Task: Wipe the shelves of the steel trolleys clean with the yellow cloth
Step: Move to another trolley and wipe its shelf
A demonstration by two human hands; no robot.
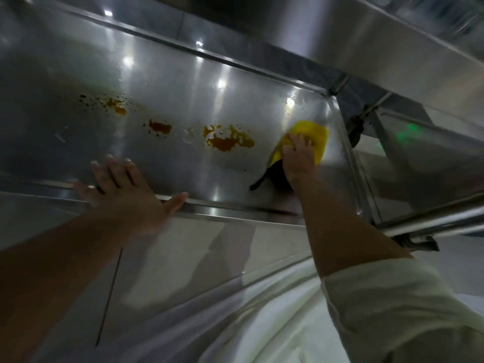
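A steel trolley shelf [183, 82] fills the upper view, tilted in the frame. Orange-brown spill patches [227, 141] run across its middle, with smaller splatters [115, 107] further left. My right hand [298, 158] presses the yellow cloth [313, 136] flat on the shelf near its right end, just right of the largest stain. My left hand [125, 187] rests with fingers spread on the shelf's front rim [222, 206], holding nothing.
An upper steel shelf [366, 35] overhangs at the top right. A trolley post and rail [432, 218] stand at the right, with another steel surface [419, 142] beyond. White fabric [262, 323] of my clothing and pale floor tiles lie below.
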